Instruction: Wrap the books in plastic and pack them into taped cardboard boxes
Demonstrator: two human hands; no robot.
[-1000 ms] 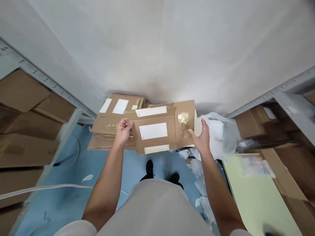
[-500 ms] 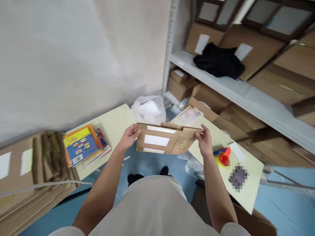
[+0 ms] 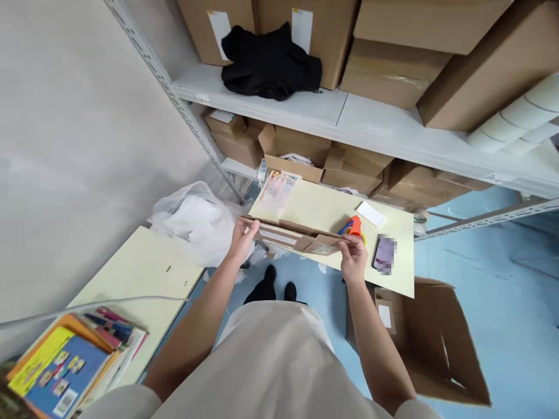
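Observation:
A flat piece of folded cardboard with white labels is held out in front of me, tilted so that I see it nearly edge-on. My left hand grips its left end, thumb on the near face. At the opposite end my right hand pinches the cardboard between thumb and fingers. Just beyond the right hand, an orange tape dispenser sits on the cream table. A blurred-out phone-like object and a white card lie nearby on that table.
Left is a second cream table with stacked books. A white plastic bag stands between the tables. Boxes and a black cloth fill the shelf behind. An open carton stands on the floor at right.
My view has swung right, bringing the right table and shelf ahead of me. The cardboard, still in both hands, has tipped flatter and is now over the right table's near edge.

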